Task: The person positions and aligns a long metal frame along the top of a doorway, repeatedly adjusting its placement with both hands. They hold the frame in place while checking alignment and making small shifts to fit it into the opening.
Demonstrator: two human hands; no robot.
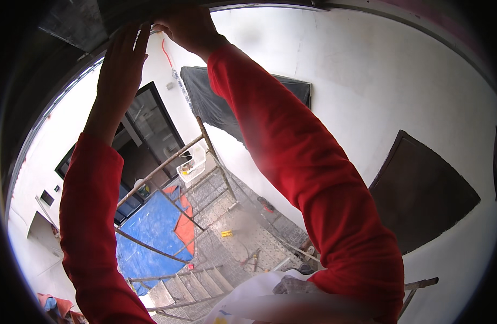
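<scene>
Both arms in red sleeves reach up to the dark overhead edge (97, 21) where it meets the white wall (367, 92). The left hand (119, 65) lies flat, fingers spread, against that edge. The right hand (189, 24) curls just beside it; what it pinches cannot be told. A scaffold (205, 178) stands far below.

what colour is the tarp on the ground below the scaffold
Blue tarp, with an orange sheet beside it; seen in the head view.
</scene>
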